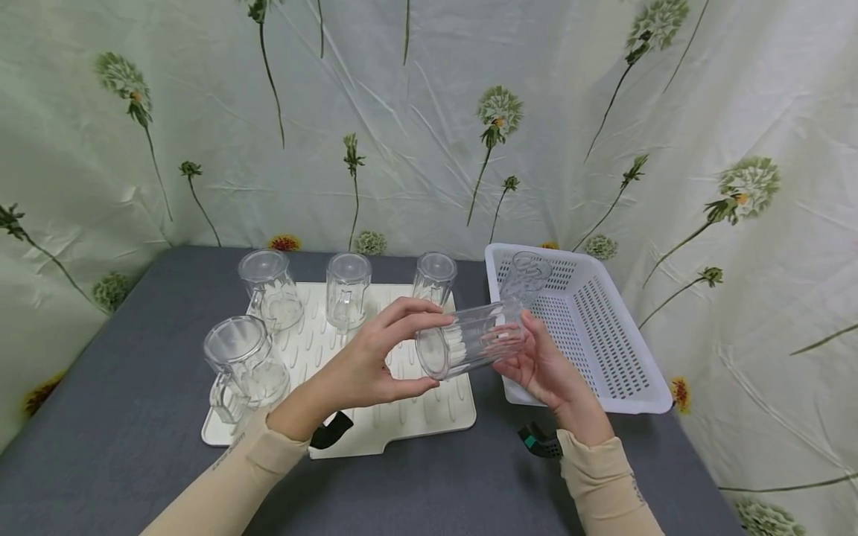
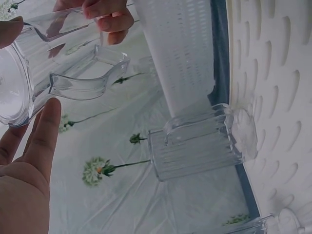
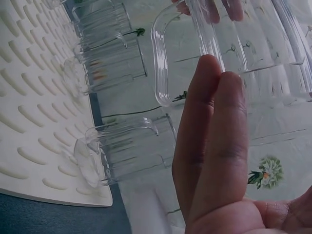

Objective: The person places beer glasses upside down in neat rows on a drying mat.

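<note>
A clear glass mug (image 1: 476,342) is held nearly level in the air between both hands, over the right side of a white ridged tray (image 1: 429,417). My left hand (image 1: 375,357) grips its left end, fingers above and thumb below. At the mug's other end, my right hand (image 1: 546,365) holds it between thumb and fingers; some of these fingers show through the glass. In the left wrist view the mug's handle (image 2: 90,87) points away from the left palm. Two fingers of the right hand (image 3: 217,146) lie straight against the glass in the right wrist view.
Several more clear mugs stand on the tray, among them one at the front left (image 1: 244,365) and one at the back (image 1: 348,286). To the right is a white perforated basket (image 1: 637,365) with a clear mug (image 1: 526,272) at its far left corner. A flowered curtain (image 1: 415,149) hangs behind the dark table (image 1: 442,484).
</note>
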The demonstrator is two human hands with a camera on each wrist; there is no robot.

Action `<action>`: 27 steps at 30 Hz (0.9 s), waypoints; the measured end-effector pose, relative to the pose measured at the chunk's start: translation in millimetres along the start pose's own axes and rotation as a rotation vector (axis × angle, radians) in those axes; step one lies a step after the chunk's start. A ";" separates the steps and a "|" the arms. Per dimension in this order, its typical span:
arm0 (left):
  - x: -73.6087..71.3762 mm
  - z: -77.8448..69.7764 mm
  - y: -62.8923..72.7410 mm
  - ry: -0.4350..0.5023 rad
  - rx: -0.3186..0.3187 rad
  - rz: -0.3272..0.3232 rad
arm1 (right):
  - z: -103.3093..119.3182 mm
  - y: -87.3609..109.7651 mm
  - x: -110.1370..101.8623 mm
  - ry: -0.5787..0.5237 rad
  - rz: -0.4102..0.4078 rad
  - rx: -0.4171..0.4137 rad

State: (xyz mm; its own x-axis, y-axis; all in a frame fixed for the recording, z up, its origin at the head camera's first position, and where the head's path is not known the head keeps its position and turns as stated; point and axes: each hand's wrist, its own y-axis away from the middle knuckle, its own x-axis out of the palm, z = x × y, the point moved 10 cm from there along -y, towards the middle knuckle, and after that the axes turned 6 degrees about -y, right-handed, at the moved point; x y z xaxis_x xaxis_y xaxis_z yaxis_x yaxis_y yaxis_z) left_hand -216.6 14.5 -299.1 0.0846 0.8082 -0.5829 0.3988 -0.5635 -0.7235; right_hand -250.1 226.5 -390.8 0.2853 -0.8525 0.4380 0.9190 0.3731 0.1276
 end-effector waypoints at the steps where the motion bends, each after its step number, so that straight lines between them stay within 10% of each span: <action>1: -0.9 -0.4 0.0 0.000 0.003 -0.003 | 0.0 -0.3 0.6 0.008 0.002 0.005; 27: -18.5 -7.5 -1.0 0.028 -0.005 -0.002 | -4.3 -3.6 6.5 0.323 0.039 0.156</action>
State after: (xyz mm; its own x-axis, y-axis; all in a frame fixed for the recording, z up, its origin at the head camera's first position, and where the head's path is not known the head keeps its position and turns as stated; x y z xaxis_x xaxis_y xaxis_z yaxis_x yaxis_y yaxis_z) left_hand -211.7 1.4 -284.8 0.1095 0.8137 -0.5710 0.4034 -0.5613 -0.7226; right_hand -250.4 218.0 -392.3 0.4136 -0.8989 0.1449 0.8602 0.4379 0.2613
